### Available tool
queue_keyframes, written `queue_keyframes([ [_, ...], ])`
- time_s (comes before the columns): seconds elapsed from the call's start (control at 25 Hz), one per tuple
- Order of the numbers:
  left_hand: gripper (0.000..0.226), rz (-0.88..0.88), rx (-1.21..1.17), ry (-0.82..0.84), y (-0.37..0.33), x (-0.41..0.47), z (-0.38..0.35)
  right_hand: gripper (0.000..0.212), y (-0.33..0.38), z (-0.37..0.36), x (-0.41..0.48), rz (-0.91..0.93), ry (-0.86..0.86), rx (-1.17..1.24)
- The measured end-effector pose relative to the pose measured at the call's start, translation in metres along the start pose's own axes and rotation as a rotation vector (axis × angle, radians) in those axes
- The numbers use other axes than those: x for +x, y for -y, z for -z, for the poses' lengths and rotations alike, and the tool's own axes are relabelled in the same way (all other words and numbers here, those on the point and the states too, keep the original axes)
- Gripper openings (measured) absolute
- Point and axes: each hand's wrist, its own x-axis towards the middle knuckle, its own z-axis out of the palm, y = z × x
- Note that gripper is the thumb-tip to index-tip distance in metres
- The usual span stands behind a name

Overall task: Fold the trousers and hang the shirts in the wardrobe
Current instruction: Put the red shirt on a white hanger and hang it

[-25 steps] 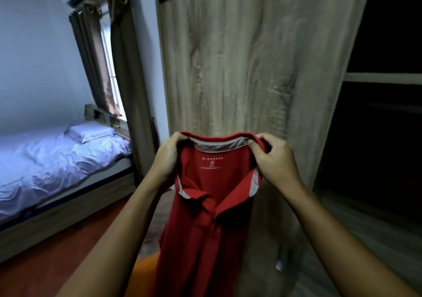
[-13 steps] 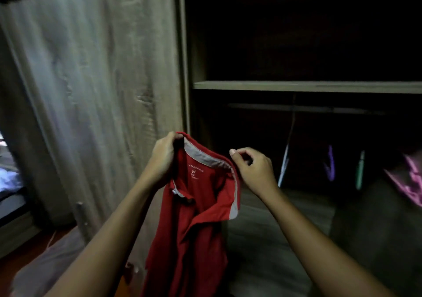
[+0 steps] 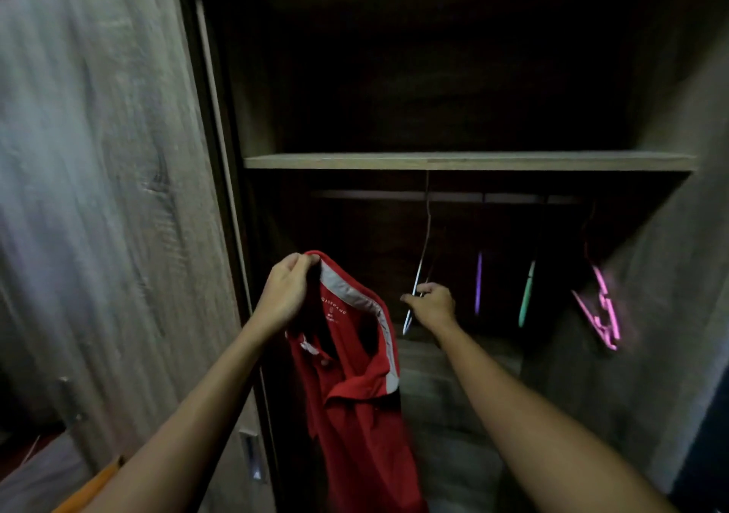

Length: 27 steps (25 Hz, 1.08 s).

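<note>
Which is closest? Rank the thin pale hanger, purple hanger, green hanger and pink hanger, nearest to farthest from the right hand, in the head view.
1. Thin pale hanger, gripped by the right hand.
2. Purple hanger, just to its right.
3. Green hanger, further right.
4. Pink hanger, far right.

I log one legible marking. Inside the back of the neck of the red polo shirt with a grey-lined collar, a white printed brand line runs at a slant. I read it as "GIORDANO", the first letter faint at the fold. The smaller white print just beneath it is too blurred for me to read.
</note>
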Motion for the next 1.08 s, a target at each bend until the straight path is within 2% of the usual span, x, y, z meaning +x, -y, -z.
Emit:
queue_keyframes([
  [0.08, 0.029, -0.017, 0.007, -0.007, -0.001, -0.004, 0.001, 0.025, 0.009, 0.002, -0.002, 0.011, -0.019, 0.081],
  [0.28, 0.025, -0.055, 0.005, -0.079, -0.003, -0.012, 0.012, 0.015, 0.02, 0.011, -0.028, 0.15, 0.004, 0.186],
  [0.48, 0.024, -0.044, 0.044, -0.147, 0.008, -0.019, 0.025, 0.02, -0.011, 0.009, -0.076, 0.321, 0.196, 0.175],
  [0.6, 0.023, -0.073, 0.109, -0.18, 0.007, -0.024, 0.034, 0.021, -0.036, 0.005, -0.097, 0.414, 0.234, 0.18],
  [0.68, 0.023, -0.094, 0.147, -0.214, 0.003, -0.024, 0.045, 0.018, -0.049, 0.001, -0.11, 0.398, 0.254, 0.231],
  [0.84, 0.023, -0.148, 0.255, -0.212, -0.004, -0.024, 0.065, 0.013, -0.03, -0.002, -0.125, 0.234, 0.255, 0.343],
  [0.96, 0.02, -0.211, 0.389, -0.209, -0.011, -0.027, 0.077, 0.028, -0.011, -0.002, -0.124, 0.193, 0.287, 0.358],
  [1.08, 0.029, -0.238, 0.462, -0.218, -0.013, -0.028, 0.087, 0.036, -0.006, -0.004, -0.133, 0.262, 0.381, 0.354],
])
